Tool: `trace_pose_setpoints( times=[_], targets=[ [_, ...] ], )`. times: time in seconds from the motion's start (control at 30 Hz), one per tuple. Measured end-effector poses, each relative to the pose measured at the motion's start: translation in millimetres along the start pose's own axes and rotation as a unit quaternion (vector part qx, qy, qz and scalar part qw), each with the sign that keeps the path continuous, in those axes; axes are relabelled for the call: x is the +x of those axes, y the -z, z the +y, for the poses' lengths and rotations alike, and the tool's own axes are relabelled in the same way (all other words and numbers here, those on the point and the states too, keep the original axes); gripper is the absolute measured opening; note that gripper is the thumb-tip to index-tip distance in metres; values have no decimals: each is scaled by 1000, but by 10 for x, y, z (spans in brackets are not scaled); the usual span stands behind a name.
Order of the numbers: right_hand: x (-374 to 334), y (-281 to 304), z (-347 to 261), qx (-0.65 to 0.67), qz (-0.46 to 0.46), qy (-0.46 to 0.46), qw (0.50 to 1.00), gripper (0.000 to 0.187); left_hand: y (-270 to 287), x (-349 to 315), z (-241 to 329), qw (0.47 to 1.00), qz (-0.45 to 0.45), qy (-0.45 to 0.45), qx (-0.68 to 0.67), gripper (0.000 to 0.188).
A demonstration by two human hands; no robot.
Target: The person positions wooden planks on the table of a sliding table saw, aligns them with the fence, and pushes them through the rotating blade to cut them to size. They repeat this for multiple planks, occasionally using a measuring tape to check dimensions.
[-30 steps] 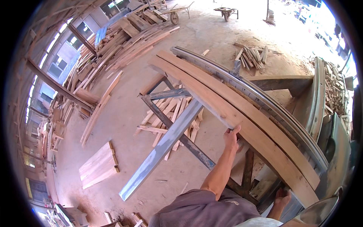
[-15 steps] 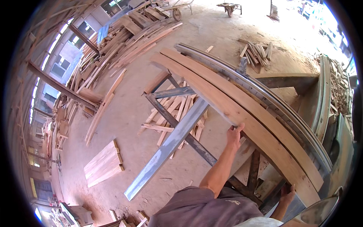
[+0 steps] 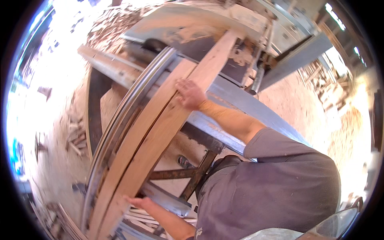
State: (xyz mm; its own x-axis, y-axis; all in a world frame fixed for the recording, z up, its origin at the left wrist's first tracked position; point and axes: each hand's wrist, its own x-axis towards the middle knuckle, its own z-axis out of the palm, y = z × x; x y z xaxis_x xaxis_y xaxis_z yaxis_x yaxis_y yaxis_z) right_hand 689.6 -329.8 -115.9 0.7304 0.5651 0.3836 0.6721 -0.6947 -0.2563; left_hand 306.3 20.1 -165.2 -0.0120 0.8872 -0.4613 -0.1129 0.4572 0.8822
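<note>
Two long wooden boards lie side by side on a metal frame. The near wooden board (image 3: 162,138) reaches further ahead than the far wooden board (image 3: 138,132), its front end over a sawdust-covered machine table (image 3: 168,24). My right hand (image 3: 190,95) is closed over the near board, its fingers curled at the narrow gap between the two. Further back, my left hand (image 3: 138,202) touches the near board's inner edge with fingers stretched out, slightly blurred. A curved-looking metal rail (image 3: 124,110) runs along the far board's outer side.
Beside the boards a grey metal beam (image 3: 256,110) extends to the right. Another beam (image 3: 296,62) juts out beyond the machine table. Rusty frame legs (image 3: 200,174) stand near my foot (image 3: 185,162). Scrap wood piles (image 3: 76,136) lie on the floor.
My view has swung right toward the machine table. The near board has slid forward past the far one. My right hand has moved onto its top; my left hand's fingers have straightened.
</note>
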Motion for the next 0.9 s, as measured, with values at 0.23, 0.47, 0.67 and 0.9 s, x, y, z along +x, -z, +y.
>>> trace_pose_setpoints(
  times=[0.23,0.47,0.67,0.9],
  targets=[
    [-199,36,73,7,-13,-91,996,62,-363,-307,158,995,-62,-17,83,81],
    [3,-161,34,31,-26,-88,995,65,-176,227,60,987,-89,23,134,78],
    [132,-211,98,61,-2,-94,994,63,1,389,86,996,-60,51,-38,72],
    [199,-417,235,55,18,-85,995,60,-488,399,131,993,-15,29,-116,68]
  ],
)
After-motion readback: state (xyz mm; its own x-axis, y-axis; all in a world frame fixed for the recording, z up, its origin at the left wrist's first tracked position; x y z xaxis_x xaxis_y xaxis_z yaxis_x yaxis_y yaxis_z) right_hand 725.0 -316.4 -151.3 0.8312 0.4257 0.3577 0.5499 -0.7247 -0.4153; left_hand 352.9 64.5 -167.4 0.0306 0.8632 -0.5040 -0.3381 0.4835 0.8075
